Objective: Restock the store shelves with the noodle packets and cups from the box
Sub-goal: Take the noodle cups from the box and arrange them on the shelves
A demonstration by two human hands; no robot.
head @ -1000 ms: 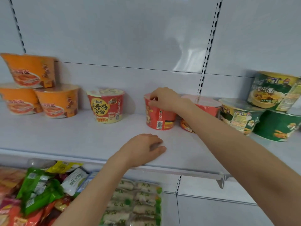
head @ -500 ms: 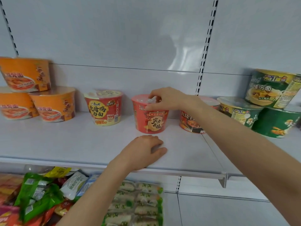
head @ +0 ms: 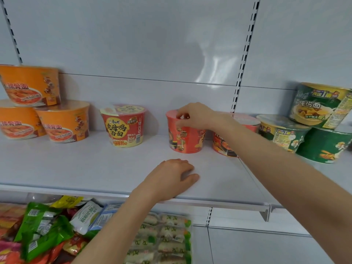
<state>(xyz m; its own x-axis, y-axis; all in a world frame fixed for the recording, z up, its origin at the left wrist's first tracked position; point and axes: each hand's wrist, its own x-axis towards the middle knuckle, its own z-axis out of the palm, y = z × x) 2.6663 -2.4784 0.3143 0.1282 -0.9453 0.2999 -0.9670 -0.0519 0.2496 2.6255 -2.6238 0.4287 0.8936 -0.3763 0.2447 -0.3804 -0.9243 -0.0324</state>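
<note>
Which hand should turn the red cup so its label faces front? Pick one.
Right. The right hand already has its grip on the red cup at the rim; the left hand lies flat on the shelf.

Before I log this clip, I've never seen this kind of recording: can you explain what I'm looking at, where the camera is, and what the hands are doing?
There is no machine here. A person is working bare-handed, and the single picture comes from a wide-angle camera worn on their head, looking forward and down at a white store shelf.

The right hand reaches in and has its grip on the top rim of a red noodle cup, which stands upright on the shelf. The left hand rests palm-down near the shelf's front edge, holding nothing.

Also on the shelf: three stacked orange cups at left, a red and yellow cup, another red cup partly hidden behind the right arm, and green cups at right. Snack packets lie on the shelf below.
</note>
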